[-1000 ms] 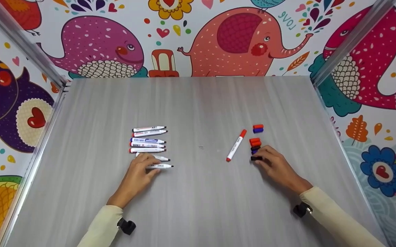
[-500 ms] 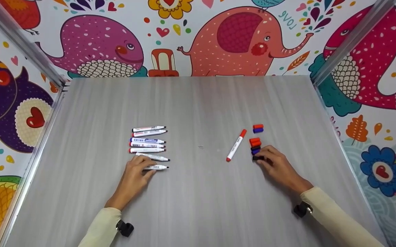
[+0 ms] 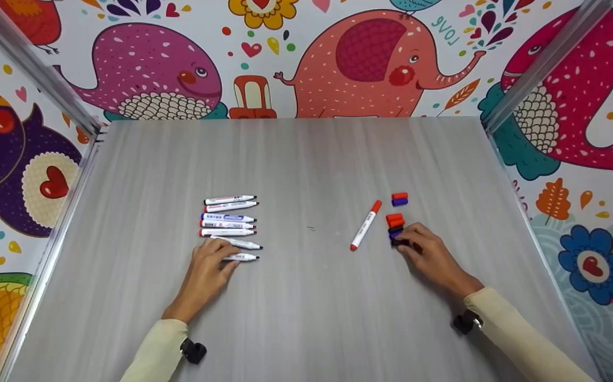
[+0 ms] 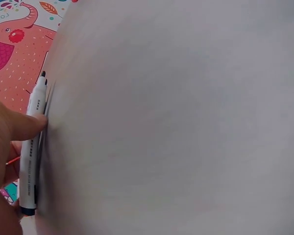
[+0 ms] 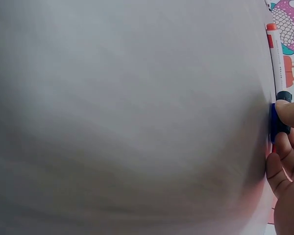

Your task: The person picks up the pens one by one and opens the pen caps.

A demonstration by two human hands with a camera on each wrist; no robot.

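My left hand [image 3: 212, 273] grips an uncapped white marker [image 4: 33, 147] with a black end, at the near end of a column of uncapped markers [image 3: 229, 232]. Its black tip points right in the head view. My right hand [image 3: 436, 260] pinches a black marker cap [image 5: 285, 126] between thumb and fingers, right beside a blue cap [image 5: 274, 122]. Beyond these fingers, a column of red, black and blue caps [image 3: 394, 218] lies on the table. A capped red marker [image 3: 364, 228] lies slanted to the left of the caps.
The grey table [image 3: 306, 307] has small dark marks [image 3: 310, 228] near its middle. A red cap [image 3: 399, 196] and a blue cap [image 3: 399, 202] lie together farther back. Printed cartoon walls [image 3: 264, 48] and metal posts [image 3: 545, 69] border the table.
My left hand has drawn its marker slightly left, then a little back toward the other markers. The black cap in my right hand has shifted slightly right and up against the blue cap.
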